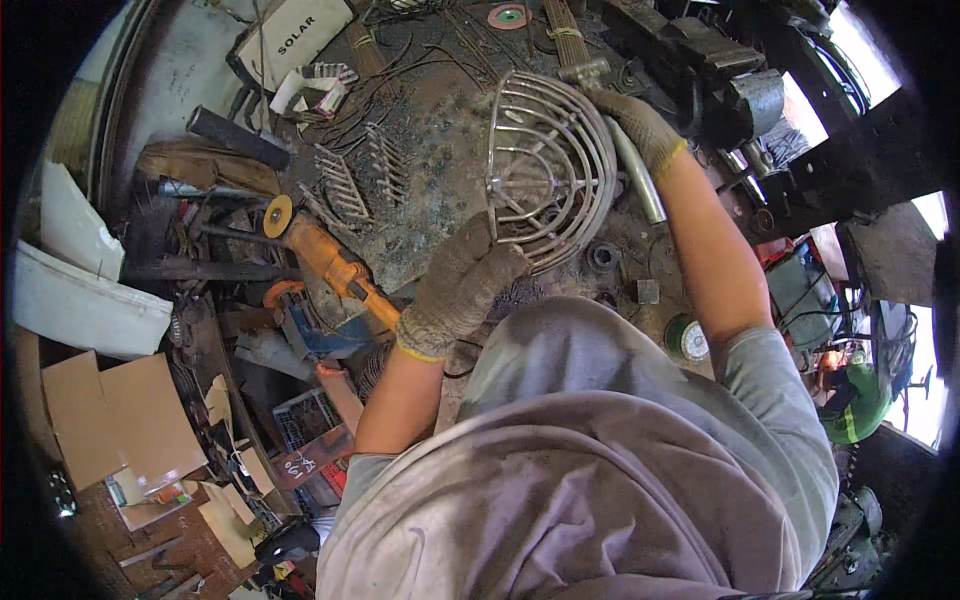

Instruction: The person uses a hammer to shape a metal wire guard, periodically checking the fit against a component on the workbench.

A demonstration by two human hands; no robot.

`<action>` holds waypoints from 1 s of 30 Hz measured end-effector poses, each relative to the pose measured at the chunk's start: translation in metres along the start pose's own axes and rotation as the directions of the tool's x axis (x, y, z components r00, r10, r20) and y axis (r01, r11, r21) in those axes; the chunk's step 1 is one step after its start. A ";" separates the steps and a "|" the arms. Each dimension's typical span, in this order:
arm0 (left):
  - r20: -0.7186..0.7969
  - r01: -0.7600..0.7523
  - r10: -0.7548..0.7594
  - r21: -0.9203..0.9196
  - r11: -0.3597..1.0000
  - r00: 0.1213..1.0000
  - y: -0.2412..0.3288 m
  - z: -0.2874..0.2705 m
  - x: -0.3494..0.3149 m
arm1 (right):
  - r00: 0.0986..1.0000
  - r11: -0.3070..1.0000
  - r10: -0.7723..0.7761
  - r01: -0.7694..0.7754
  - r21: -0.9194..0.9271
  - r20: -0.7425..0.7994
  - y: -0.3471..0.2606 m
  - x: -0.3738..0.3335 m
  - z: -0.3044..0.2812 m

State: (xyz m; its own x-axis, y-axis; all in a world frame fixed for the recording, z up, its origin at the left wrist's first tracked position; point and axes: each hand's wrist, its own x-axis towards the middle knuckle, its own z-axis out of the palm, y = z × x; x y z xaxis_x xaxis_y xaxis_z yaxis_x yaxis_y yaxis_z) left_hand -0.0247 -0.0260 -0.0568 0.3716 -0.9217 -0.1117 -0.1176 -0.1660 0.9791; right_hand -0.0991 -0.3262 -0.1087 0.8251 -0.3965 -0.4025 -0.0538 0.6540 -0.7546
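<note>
A half-round cage of bent metal rods [590, 185], with curved ribs and a straight side, stands tilted over the work surface in front of me. My left hand [465, 285], in a dirty knit glove, is closed on its lower near edge. At its far right side is my right hand [640, 130], also gloved. It wraps round the tubular metal handle of a hammer [638, 175], close to the head. The crosswise head pokes out beyond my fingers, and the handle runs back toward me beside the cage. The glove hides part of the grip.
An orange angle grinder [325, 260] with a yellow disc lies left of my left hand. Short rod bundles [343, 183] rest on the dark metal-topped table [420, 150]. A green-and-white round tin [686, 338] stands near my right elbow. Cardboard [125, 420] lies at far left.
</note>
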 end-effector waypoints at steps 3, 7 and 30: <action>-0.014 -0.052 0.052 -0.044 0.998 0.999 -0.005 -0.001 0.001 | 1.000 1.000 -0.006 0.007 -0.011 0.022 -0.003 0.008 -0.001; 0.046 -0.105 0.108 -0.072 0.992 0.993 -0.009 -0.002 0.004 | 1.000 0.993 -0.014 0.014 -0.121 -0.004 -0.007 0.014 0.003; 0.045 -0.098 0.193 -0.733 0.673 0.980 -0.009 -0.012 0.015 | 0.990 0.922 -0.140 0.126 -0.366 -0.011 -0.031 0.014 0.027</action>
State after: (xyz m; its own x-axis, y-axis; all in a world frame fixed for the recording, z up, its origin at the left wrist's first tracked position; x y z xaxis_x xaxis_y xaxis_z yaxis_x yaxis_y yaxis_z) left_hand -0.0069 -0.0345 -0.0656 0.2997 -0.9514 0.0716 0.5593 0.2360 0.7947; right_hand -0.0707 -0.3343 -0.0772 0.8182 -0.4913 -0.2986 -0.1513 0.3171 -0.9363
